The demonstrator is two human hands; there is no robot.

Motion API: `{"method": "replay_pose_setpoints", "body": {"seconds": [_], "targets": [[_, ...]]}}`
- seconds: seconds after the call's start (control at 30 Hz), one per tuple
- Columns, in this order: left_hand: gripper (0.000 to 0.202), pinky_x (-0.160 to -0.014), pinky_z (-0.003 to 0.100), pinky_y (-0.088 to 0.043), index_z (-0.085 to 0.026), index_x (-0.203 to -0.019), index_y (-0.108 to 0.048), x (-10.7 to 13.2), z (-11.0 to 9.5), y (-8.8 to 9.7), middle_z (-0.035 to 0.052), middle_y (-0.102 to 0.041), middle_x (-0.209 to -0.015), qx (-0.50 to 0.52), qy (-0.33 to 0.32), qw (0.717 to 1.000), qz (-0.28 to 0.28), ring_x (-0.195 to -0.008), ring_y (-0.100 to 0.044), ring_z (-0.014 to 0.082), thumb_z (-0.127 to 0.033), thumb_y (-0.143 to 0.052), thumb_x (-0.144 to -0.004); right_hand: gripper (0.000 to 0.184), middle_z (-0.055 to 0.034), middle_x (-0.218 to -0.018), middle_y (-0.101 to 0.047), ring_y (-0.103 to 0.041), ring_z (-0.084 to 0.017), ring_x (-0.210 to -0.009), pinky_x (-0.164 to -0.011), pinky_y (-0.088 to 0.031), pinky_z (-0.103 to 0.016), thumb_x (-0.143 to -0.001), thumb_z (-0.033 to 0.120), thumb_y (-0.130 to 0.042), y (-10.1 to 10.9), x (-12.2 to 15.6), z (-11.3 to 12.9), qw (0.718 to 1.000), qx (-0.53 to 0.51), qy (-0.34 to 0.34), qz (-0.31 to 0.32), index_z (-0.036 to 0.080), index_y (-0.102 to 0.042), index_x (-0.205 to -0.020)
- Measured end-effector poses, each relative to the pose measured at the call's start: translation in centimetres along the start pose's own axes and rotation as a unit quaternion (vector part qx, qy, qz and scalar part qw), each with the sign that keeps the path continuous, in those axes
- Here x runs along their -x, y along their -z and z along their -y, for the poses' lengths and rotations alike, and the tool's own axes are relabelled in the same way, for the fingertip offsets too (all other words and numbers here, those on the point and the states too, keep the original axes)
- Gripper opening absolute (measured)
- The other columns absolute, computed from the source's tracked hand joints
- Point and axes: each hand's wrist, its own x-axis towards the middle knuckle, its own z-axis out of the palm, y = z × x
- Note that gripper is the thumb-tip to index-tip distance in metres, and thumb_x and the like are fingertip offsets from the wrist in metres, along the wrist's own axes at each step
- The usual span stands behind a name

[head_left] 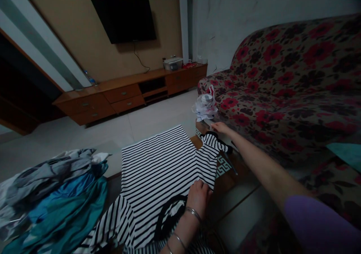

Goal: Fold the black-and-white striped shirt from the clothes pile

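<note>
**Striped shirt spread flat, sleeve drawn out to one side**

A striped shirt (158,163) is laid face down on a low table (225,182), with its hem at twelve o'clock and its neckline at six. The left hand (199,195), ringed at the wrist by thin metal bangles (193,212), is set on the shoulder at about four o'clock of the shirt's body. Its fingers are curled and closed on the cloth, so the garment appears to be pinned there against slipping.

The right hand (220,128) is stretched out to two o'clock, where the dark-edged cuff of the sleeve (210,152) is met by its fingertips. Whether the cuff is pinched or only touched cannot be told. The sleeve is held out straight between the two hands, which seems to keep it smooth.

The fabric looks like a thin, soft knit, banded in narrow black and white, with few creases. At nine o'clock a slack heap of blue, teal and grey clothes (53,193) is piled. At one o'clock a crumpled white plastic bag (205,105) is seen beside a sofa (282,77) covered in red floral cloth.
</note>
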Motion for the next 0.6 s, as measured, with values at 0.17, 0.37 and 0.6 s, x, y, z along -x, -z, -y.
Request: {"method": "replay_pose_setpoints", "body": {"seconds": [0.17,0.37,0.6], "targets": [[0.043,-0.103,0.035,-0.039,-0.018,-0.125,-0.054,-2.1,1.1,0.8,0.0082,-0.054,-0.127,0.021,-0.003,0.996,-0.084,-0.119,-0.046,0.0202,-0.004,-0.041,-0.086,0.041,-0.0025,-0.057,-0.060,-0.054,-0.013,-0.052,-0.056,-0.043,-0.023,-0.079,0.053,-0.060,1.8,3.8,-4.8,0.994,-0.019,-0.044,0.097,0.013,-0.069,-0.071],[0.058,-0.111,0.042,-0.032,-0.008,-0.140,-0.040,-4.7,2.1,0.5,0.0144,-0.031,-0.151,-0.060,0.085,0.989,-0.102,-0.139,-0.028,0.0265,0.000,-0.038,-0.083,0.034,0.0008,-0.057,-0.060,-0.054,-0.012,-0.056,-0.054,-0.042,-0.021,-0.059,0.047,-0.077,1.0,8.4,-6.1,0.991,-0.070,-0.053,0.098,0.016,-0.066,-0.064],[0.053,-0.113,0.046,-0.027,-0.012,-0.142,-0.039,-4.3,2.5,-1.8,0.0122,-0.027,-0.154,-0.118,0.090,0.984,-0.103,-0.143,-0.022,0.0247,-0.009,-0.034,-0.090,0.016,0.0002,-0.067,-0.065,-0.059,-0.014,-0.067,-0.065,-0.045,-0.023,-0.058,0.026,-0.071,0.5,11.5,-7.1,0.986,-0.152,-0.024,0.059,0.016,-0.068,-0.070]]}}
